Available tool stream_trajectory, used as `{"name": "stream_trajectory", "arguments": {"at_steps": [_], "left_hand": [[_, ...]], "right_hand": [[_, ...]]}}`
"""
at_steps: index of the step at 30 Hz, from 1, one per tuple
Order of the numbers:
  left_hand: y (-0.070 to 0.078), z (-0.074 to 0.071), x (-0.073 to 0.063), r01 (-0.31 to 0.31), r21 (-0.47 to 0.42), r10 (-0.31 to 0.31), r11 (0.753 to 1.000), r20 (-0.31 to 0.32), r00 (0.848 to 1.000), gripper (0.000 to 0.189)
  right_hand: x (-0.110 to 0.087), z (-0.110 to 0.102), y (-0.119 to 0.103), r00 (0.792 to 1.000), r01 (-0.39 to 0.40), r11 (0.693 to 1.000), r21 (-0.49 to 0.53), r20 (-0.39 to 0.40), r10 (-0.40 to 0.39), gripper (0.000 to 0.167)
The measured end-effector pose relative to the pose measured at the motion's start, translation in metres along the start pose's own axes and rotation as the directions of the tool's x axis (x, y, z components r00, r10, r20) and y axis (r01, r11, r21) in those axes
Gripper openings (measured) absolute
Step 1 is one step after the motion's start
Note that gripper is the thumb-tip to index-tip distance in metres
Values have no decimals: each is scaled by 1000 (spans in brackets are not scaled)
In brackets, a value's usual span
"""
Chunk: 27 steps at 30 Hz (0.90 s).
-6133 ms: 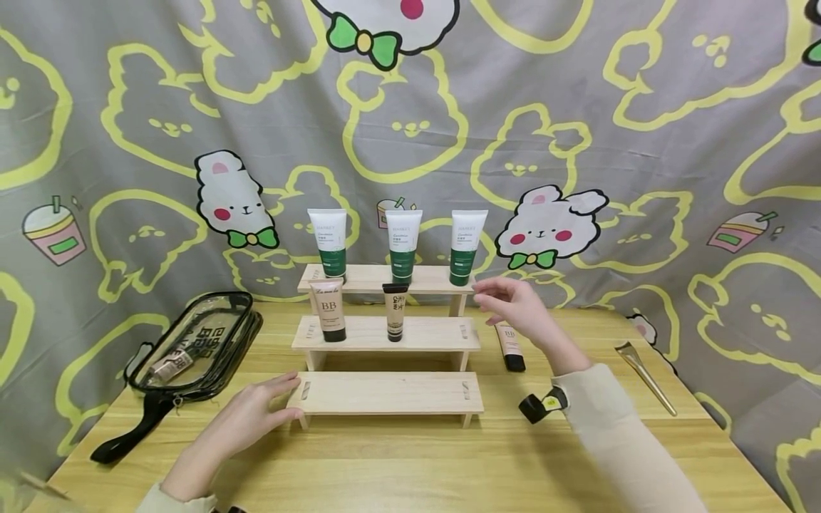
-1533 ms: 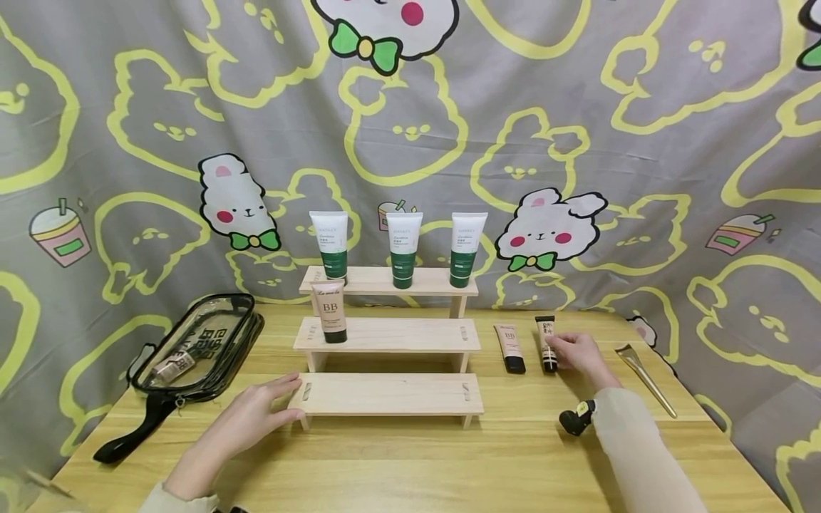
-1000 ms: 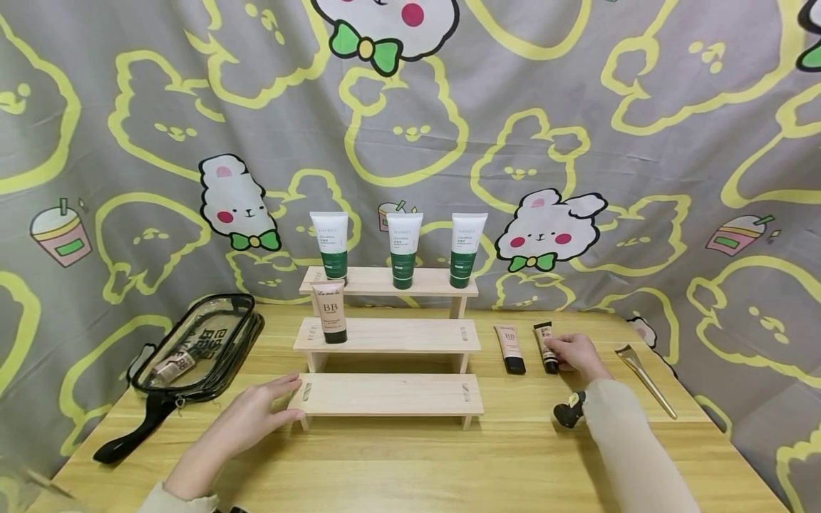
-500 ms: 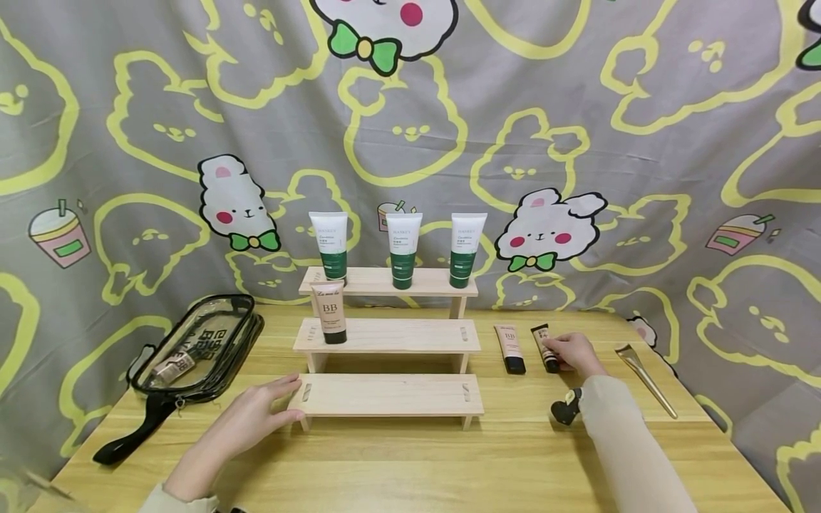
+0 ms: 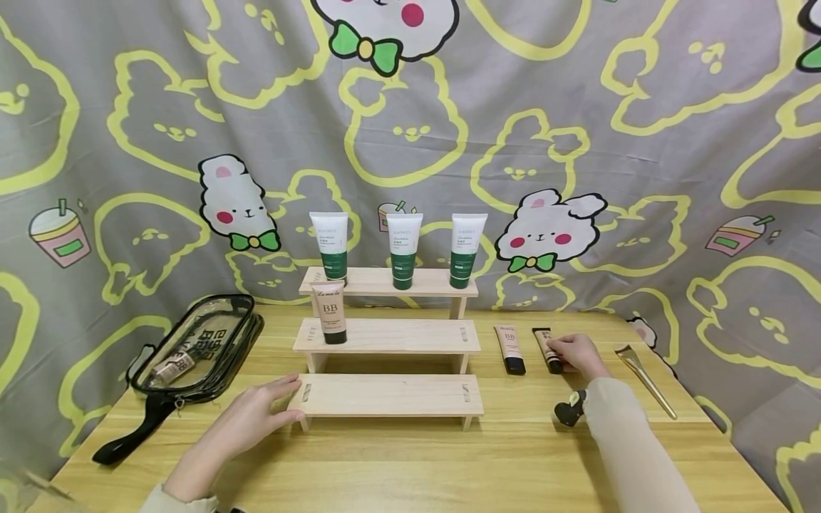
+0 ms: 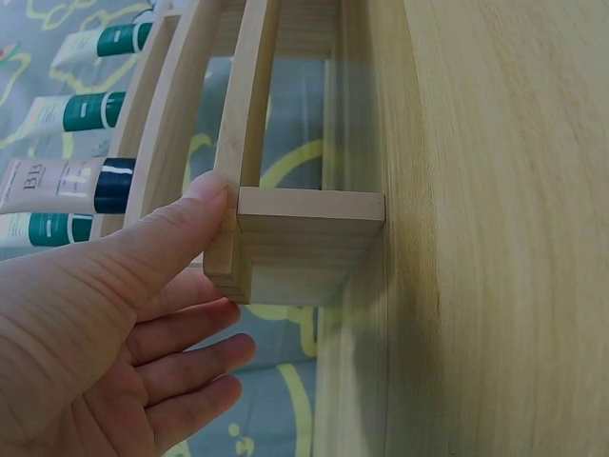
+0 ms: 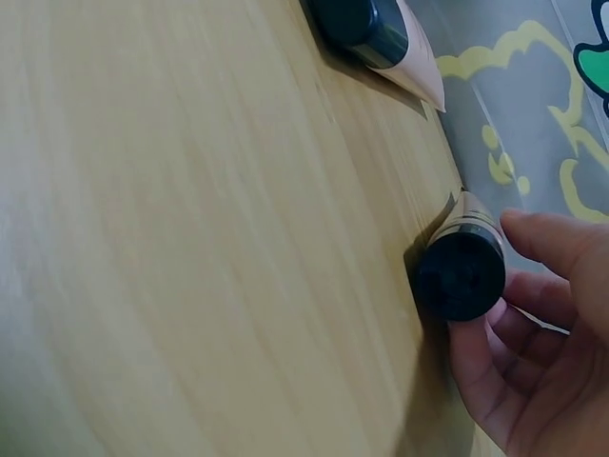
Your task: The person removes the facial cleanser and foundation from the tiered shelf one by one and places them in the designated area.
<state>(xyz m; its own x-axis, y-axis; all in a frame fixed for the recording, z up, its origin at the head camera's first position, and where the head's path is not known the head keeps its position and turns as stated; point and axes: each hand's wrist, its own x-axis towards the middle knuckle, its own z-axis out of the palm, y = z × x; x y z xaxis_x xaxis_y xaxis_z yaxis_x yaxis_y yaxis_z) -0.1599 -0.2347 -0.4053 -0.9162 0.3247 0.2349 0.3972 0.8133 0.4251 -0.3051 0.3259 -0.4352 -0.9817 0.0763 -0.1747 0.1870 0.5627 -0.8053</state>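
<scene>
A small beige tube [image 5: 546, 348] with a black cap lies on the table at the right, its cap [image 7: 461, 276] toward the right wrist camera. My right hand [image 5: 577, 353] pinches its right side with thumb and fingers. My left hand [image 5: 246, 417] holds the left end of the lowest step of a three-step wooden display stand [image 5: 391, 394], thumb [image 6: 205, 190] on the board's edge, other fingers loosely bent. A BB cream tube [image 5: 330, 313] stands at the left of the middle step. Three white-and-green tubes [image 5: 403, 249] stand along the top step.
Another BB cream tube [image 5: 509, 349] lies between the stand and my right hand. A gold brush-like tool [image 5: 646, 381] lies at the far right. On the left is a clear pouch [image 5: 221, 335] with black trim and a tube inside. A patterned curtain [image 5: 410, 107] hangs behind the table.
The small beige tube has gone from the middle step to the table at the right, in my right hand. Lately its angle has shifted slightly. My left hand stays at the stand.
</scene>
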Motion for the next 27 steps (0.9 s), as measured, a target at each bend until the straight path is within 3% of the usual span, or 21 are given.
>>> {"name": "stream_trajectory", "arguments": {"at_steps": [17, 23, 27], "left_hand": [[1, -1, -1, 0, -11, 0, 1000, 5, 1000, 54], [1, -1, -1, 3, -11, -3, 1000, 6, 1000, 54], [1, -1, 0, 5, -10, -5, 1000, 7, 1000, 54]], "right_hand": [[-11, -15, 2, 999, 49, 995, 85, 8, -49, 50], [-20, -22, -22, 991, 137, 987, 87, 0, -137, 55], [-27, -24, -44, 970, 242, 965, 98, -15, -241, 58]]}}
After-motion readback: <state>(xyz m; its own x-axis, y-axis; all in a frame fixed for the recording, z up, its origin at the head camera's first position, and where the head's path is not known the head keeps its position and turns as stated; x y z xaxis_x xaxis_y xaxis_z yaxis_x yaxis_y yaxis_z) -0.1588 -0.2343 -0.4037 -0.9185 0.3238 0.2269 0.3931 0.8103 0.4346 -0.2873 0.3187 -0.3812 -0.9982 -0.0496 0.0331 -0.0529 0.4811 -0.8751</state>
